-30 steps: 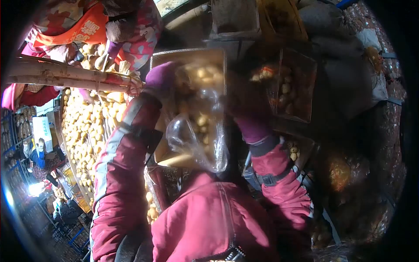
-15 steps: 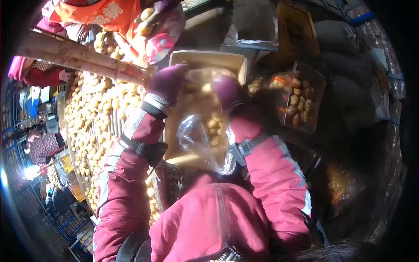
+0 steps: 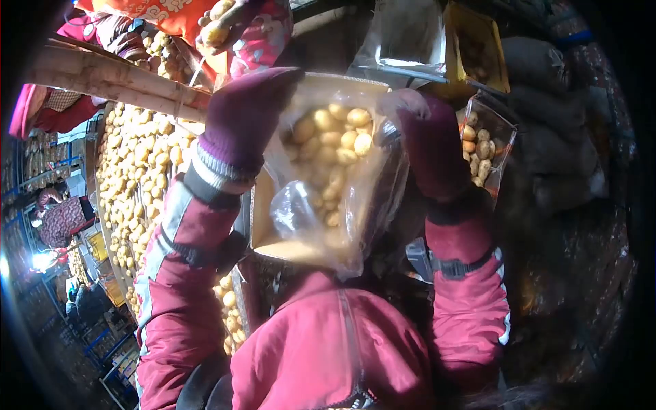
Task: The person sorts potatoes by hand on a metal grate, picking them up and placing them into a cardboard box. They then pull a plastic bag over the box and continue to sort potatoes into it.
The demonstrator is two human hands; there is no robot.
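Note:
Below my hands stands a cardboard box (image 3: pixel 268 247) lined with a clear plastic bag (image 3: pixel 386 195). Yellow potatoes (image 3: pixel 335 133) lie inside the bag, several of them in sunlight. My left hand (image 3: pixel 249 113), in a purple glove, is closed on the bag's edge at the upper left, above the box rim. At the upper right, my right hand (image 3: pixel 427 133), gloved alike, grips the opposite edge of the bag. The plastic is drawn upward between both hands. A puffed fold of it lies over the box's near left part. My fingertips are partly hidden.
Many potatoes cover a sorting table (image 3: pixel 179 140) at left, with a wooden beam (image 3: pixel 123 78) above it. At right is a clear-lined container of potatoes (image 3: pixel 483 154); behind it a yellow crate (image 3: pixel 502 51). A co-worker's hand (image 3: pixel 219 34) holds potatoes at the top.
My hands have moved apart and up, the left leftward and the right rightward, drawing the bag's edges up. The potatoes in the box show more clearly.

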